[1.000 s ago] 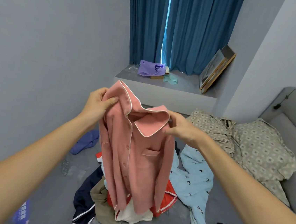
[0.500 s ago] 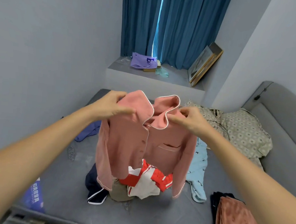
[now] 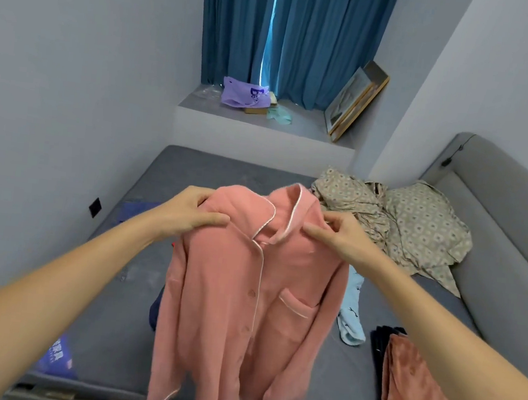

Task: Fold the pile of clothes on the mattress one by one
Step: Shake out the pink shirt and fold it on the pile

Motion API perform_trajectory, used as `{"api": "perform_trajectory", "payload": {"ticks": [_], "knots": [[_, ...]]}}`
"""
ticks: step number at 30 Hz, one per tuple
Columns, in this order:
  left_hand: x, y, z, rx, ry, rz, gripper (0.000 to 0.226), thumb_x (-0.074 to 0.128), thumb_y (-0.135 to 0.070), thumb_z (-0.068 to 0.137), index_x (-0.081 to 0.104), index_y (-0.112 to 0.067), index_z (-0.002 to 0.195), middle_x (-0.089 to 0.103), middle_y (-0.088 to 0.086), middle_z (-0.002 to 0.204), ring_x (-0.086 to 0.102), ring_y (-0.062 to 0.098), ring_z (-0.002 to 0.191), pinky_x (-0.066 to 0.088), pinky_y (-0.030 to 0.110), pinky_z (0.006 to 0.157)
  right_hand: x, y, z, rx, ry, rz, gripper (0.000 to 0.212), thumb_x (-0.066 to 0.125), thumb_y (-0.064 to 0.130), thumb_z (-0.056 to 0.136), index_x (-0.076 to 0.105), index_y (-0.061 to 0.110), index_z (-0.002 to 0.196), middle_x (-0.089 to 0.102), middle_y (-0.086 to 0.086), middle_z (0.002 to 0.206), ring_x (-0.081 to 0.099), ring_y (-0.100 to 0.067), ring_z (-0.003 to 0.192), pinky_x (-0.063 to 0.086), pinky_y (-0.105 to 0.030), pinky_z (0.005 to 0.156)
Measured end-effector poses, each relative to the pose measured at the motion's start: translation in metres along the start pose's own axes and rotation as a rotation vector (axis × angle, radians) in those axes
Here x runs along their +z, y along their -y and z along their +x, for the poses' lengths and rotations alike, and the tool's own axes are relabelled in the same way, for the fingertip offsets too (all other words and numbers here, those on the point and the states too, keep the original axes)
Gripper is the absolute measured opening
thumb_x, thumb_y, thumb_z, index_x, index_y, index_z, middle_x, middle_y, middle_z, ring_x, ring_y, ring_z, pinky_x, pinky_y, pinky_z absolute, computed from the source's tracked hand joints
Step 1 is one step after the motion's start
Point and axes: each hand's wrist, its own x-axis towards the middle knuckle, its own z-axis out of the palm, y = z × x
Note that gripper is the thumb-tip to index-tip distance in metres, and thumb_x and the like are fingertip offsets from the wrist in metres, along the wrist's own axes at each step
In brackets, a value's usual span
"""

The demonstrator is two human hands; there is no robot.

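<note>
Hanging collar-up over the near half of the grey mattress (image 3: 391, 311), pink pyjama shirt (image 3: 246, 295), pinched at each shoulder seam and held clear of the bed. Left hand (image 3: 189, 211) clamped on one shoulder, thumb laid across the front; right hand (image 3: 343, 237) clamped on the other, fingers curled into the cloth beside the white-piped collar. Hands apart by the width of the shoulders.

Long axis near vertical, collar uppermost and tipped away toward the blue curtains (image 3: 293, 36), hem lowest and falling past the near edge of the bed. Button placket and chest pocket facing the camera; sleeves dangling loose down both sides.

Likely trouble: hem blurred, so probably swinging, and a hasty lay-down could land the body skewed or creased. Loose sleeves could fold under the back unseen. Hem close to the bed's near edge, so part of the shirt could slide off unless carried further in. A slipped pinch on thick cloth would drop one shoulder.

Behind the shirt, mostly hidden, the remaining pile, only a dark edge and a pale blue printed garment (image 3: 350, 310) showing. Further right, folded stack (image 3: 413, 378) with a rust-pink piece on top, well apart. Patterned bedding (image 3: 416, 229) crumpled near the headboard.
</note>
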Motion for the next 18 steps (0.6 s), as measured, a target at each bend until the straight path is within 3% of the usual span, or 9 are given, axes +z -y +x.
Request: {"api": "perform_trajectory", "payload": {"ticks": [2,5,9,12,15,16,18], "knots": [[0.008,0.023,0.024,-0.015,-0.05,0.01,0.022,0.084,-0.024,0.087,0.077,-0.018,0.107,0.077,0.004,0.105,0.07,0.014,0.096,0.056,0.04,0.091,0.008,-0.024,0.023,0.012,-0.023,-0.039,0.059,0.074,0.048,0.094,0.049,0.004,0.065,0.038,0.001,0.063,0.035,-0.012,0.06,0.026,-0.028,0.054],[0.019,0.067,0.071,-0.071,-0.088,0.013,0.024,0.087,-0.022,0.083,0.074,-0.008,0.098,0.072,0.018,0.099,0.06,0.011,0.082,0.051,0.037,0.081,0.018,-0.077,0.067,0.034,-0.046,-0.033,0.067,0.071,0.053,0.095,0.032,0.011,0.059,0.023,0.006,0.062,0.022,-0.011,0.058,0.015,-0.026,0.051],[0.041,0.147,0.149,-0.12,-0.044,0.045,0.018,0.086,-0.017,0.084,0.074,-0.023,0.096,0.072,-0.003,0.089,0.06,0.001,0.082,0.047,0.022,0.078,0.032,-0.172,0.142,0.074,0.007,0.022,0.046,0.068,0.048,0.098,0.064,0.013,0.069,0.046,0.009,0.064,0.04,-0.008,0.062,0.032,-0.03,0.057],[0.06,0.223,0.223,-0.151,-0.024,0.068,0.026,0.084,-0.015,0.085,0.075,-0.027,0.106,0.075,-0.006,0.103,0.065,0.0,0.092,0.05,0.022,0.086,0.048,-0.253,0.212,0.05,-0.008,-0.007,0.043,0.064,0.034,0.103,0.058,0.001,0.076,0.041,0.004,0.067,0.037,-0.012,0.064,0.031,-0.034,0.061],[0.078,0.311,0.311,-0.111,-0.053,0.137,0.035,0.084,-0.014,0.085,0.072,-0.036,0.108,0.074,-0.023,0.104,0.064,-0.007,0.095,0.048,0.021,0.09,0.068,-0.336,0.293,0.021,-0.045,-0.076,0.047,0.06,0.031,0.106,0.052,-0.007,0.08,0.038,-0.002,0.071,0.036,-0.015,0.068,0.031,-0.037,0.064],[0.083,0.341,0.339,-0.114,-0.087,0.167,0.036,0.085,-0.015,0.084,0.072,-0.033,0.113,0.074,-0.02,0.107,0.066,-0.002,0.1,0.048,0.025,0.094,0.076,-0.364,0.321,0.012,-0.078,-0.099,0.047,0.059,0.03,0.106,0.051,-0.008,0.079,0.037,-0.003,0.07,0.035,-0.015,0.067,0.03,-0.038,0.063],[0.094,0.402,0.388,-0.144,-0.177,0.316,0.049,0.084,-0.017,0.085,0.068,-0.021,0.131,0.071,0.001,0.122,0.064,0.022,0.112,0.047,0.038,0.103,0.092,-0.418,0.37,0.046,-0.149,-0.155,0.04,0.06,0.029,0.105,0.056,-0.005,0.083,0.047,-0.01,0.069,0.04,-0.014,0.066,0.035,-0.041,0.065]]}}
